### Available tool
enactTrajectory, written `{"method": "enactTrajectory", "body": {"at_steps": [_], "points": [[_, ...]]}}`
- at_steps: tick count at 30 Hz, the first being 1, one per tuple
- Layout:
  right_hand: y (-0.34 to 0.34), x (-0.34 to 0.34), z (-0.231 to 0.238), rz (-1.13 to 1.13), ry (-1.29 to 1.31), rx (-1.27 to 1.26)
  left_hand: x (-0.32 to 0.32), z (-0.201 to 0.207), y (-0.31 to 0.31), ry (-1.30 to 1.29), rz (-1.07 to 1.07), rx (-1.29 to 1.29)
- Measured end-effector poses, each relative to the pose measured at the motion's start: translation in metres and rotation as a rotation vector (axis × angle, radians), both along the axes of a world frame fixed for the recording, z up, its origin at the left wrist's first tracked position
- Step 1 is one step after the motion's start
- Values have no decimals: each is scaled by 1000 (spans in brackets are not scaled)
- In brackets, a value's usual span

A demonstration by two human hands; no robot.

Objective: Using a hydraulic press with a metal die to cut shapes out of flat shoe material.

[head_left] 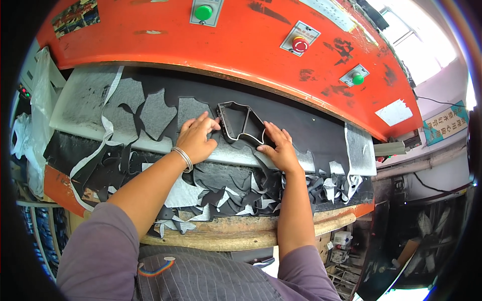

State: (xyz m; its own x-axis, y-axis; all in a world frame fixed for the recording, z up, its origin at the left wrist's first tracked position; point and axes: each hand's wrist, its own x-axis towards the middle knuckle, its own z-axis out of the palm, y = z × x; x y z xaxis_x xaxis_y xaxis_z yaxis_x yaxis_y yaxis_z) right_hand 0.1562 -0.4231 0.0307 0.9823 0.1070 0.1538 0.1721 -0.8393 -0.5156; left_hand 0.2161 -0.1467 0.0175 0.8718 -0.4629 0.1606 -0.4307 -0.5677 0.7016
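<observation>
While both hands press flat on the dark material, the person is positioning a cutting die on a press bed. The left hand (197,139), fingers spread and open, lies palm-down on the black sheet of synthetic leather (301,131), its fingertips touching the left edge of the angular steel-strip cutting die (242,124). A thin silver bangle (183,158) circles that wrist. The right hand (279,147), also open and flat, rests just beside the die's lower right corner, fingertips against its rim. Neither hand grips anything; both nudge and steady.

The die sits upright on the black sheet, near the middle of the counter (221,236), under the orange steel press head (241,40).

Judged from this, the step in hand is placing the die on uncut material. The next move likely calls for sliding it close to the previous cut-out and getting both hands clear of the press head.

Counted: one die, two hands, one bangle. The press head carries three round buttons, two green (203,12) and one red (300,44). Several shaped holes show in the sheet, and a heap of black and grey offcuts (221,188), too many to count, lies along the near edge.
</observation>
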Motion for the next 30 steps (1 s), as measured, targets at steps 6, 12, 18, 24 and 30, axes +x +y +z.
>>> {"method": "enactTrajectory", "body": {"at_steps": [6, 12, 18, 24, 30], "points": [[5, -4, -3, 19, 0, -24, -4, -1, 10, 34, -68, 14], [7, -5, -5, 28, -12, -65, -8, -4, 15, 47, -101, -27], [10, -3, -8, -11, -2, -70, -8, -13, 13, 16, -25, -138], [5, -4, -13, 1, -35, -107, -6, -15, 12, 30, -51, -80], [9, 2, -10, 14, -7, -109, -2, -14, 15, 17, -51, -74]]}}
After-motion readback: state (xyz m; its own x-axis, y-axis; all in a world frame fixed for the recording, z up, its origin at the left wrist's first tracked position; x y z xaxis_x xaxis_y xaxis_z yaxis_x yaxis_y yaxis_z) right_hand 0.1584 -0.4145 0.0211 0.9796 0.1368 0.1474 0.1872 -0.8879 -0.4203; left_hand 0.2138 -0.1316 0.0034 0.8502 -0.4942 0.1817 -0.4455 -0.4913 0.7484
